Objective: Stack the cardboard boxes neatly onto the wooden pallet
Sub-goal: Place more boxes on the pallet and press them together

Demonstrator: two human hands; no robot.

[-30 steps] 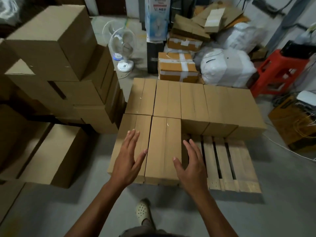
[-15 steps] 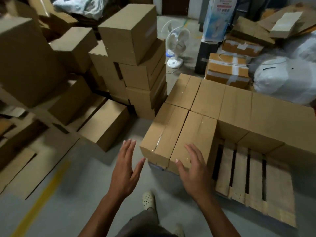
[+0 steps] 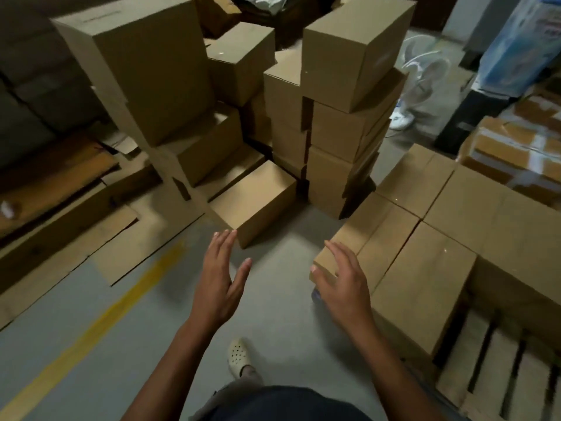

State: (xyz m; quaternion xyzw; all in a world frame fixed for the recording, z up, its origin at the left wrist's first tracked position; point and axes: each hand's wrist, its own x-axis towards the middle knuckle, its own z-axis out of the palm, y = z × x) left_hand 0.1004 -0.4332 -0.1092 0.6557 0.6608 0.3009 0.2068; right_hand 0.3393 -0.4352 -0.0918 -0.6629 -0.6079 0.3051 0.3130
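Several plain brown cardboard boxes (image 3: 425,268) lie in a flat layer on the wooden pallet (image 3: 498,375) at the right, whose near slats are bare. A tall stack of boxes (image 3: 343,123) stands straight ahead, and a single box (image 3: 258,199) lies on the floor at its foot. My left hand (image 3: 220,278) hovers with straight fingers just short of that floor box's near corner, holding nothing. My right hand (image 3: 343,284) floats with spread fingers beside the near-left corner of the pallet's boxes, also holding nothing.
More boxes (image 3: 145,65) pile up at the left above flattened cardboard sheets (image 3: 100,238). A yellow line (image 3: 100,323) crosses the grey floor. A white fan (image 3: 422,83) stands behind the stack, with taped boxes (image 3: 516,147) at far right. My foot in a white clog (image 3: 239,357) is below.
My view has swung left from the pallet toward the stacked boxes. Both hands came off the pallet's boxes and now hang over the floor, the left one close to the single floor box.
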